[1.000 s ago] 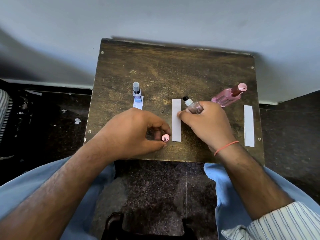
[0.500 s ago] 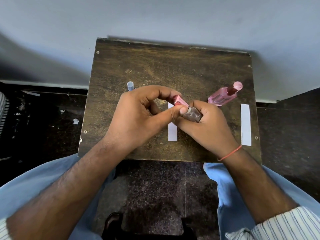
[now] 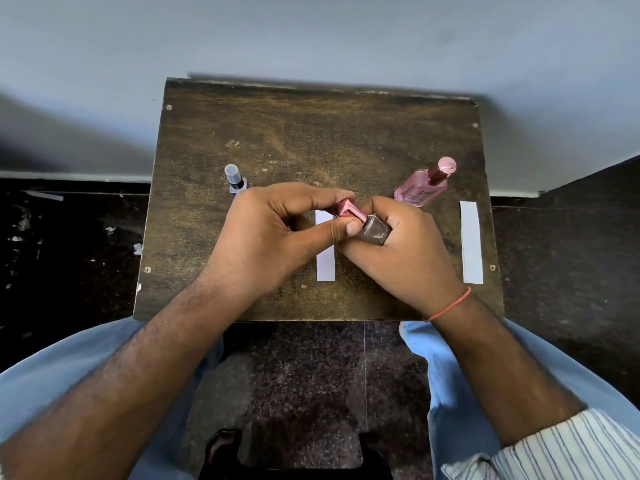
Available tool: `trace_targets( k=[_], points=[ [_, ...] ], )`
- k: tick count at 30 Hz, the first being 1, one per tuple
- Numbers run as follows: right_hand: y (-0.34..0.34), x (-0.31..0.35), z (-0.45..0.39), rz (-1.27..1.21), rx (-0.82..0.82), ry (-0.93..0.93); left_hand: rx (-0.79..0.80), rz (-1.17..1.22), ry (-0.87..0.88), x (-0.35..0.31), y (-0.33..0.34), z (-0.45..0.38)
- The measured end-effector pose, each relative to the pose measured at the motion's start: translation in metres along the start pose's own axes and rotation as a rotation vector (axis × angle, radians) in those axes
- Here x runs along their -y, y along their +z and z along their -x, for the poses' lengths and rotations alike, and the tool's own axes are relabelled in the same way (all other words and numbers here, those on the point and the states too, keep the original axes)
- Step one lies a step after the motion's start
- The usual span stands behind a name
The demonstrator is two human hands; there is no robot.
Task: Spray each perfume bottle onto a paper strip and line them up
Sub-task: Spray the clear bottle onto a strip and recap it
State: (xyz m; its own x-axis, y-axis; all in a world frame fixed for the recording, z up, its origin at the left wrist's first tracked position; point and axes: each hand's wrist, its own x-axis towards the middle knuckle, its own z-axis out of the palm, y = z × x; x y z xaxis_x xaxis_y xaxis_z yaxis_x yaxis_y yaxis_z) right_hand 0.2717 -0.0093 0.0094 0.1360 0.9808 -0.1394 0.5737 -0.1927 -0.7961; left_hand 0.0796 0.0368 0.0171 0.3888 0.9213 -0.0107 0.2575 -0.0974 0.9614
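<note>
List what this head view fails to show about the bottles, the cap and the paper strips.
- Left paper strip: head view, fully hidden by the left hand.
- Blue bottle: lower body covered by that hand.
- Middle strip: far end hidden by both hands.
- Small bottle: right hand wraps it; nozzle hidden under the pink cap, so whether the cap is fully seated is unclear.
- Labels: too small.

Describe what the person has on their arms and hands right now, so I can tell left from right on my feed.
Both hands are bare, with no gloves or rings visible. The right hand has a thin orange-red thread band round its wrist and a white rolled-up sleeve with thin dark stripes further up the forearm. The left hand and its forearm show nothing worn.
</note>
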Motion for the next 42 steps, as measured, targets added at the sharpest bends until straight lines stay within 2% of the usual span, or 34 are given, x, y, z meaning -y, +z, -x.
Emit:
trace_targets(
  k=[6, 9, 14, 17, 21, 25, 29, 33, 38, 42],
  points=[
    [-0.001, -0.003, 0.002, -0.058, 0.052, 0.02, 0.034, -0.001, 0.02, 0.002, 0.0, -0.001],
    [-0.002, -0.005, 0.001, -0.155, 0.155, 0.04, 0.033, -0.009, 0.016, 0.002, -0.003, -0.002],
    [-0.002, -0.001, -0.001, -0.476, 0.376, 0.146, 0.031, 0.059, -0.046, -0.002, -0.007, -0.001],
    [-0.002, 0.002, -0.004, -0.566, 0.44, 0.192, 0.049, 0.06, -0.069, -0.002, -0.01, -0.002],
    [-0.003, 0.002, -0.003, -0.614, 0.389, 0.087, 0.084, 0.037, -0.072, -0.002, -0.013, 0.0],
    [-0.005, 0.002, 0.0, -0.613, 0.305, -0.054, 0.064, 0.033, -0.155, 0.003, -0.018, 0.001],
    [-0.002, 0.001, -0.003, -0.57, 0.184, -0.14, 0.109, -0.363, -0.068, 0.011, -0.023, 0.006],
    [0.002, -0.001, -0.009, -0.446, 0.053, -0.199, 0.235, -0.647, -0.032, 0.01, -0.027, 0.01],
    [0.008, 0.001, -0.016, -0.327, -0.051, -0.193, 0.34, -0.83, -0.065, 0.01, -0.028, 0.011],
    [0.013, 0.0, -0.019, -0.305, -0.074, -0.14, 0.401, -0.901, -0.142, 0.01, -0.028, 0.01]
  ],
)
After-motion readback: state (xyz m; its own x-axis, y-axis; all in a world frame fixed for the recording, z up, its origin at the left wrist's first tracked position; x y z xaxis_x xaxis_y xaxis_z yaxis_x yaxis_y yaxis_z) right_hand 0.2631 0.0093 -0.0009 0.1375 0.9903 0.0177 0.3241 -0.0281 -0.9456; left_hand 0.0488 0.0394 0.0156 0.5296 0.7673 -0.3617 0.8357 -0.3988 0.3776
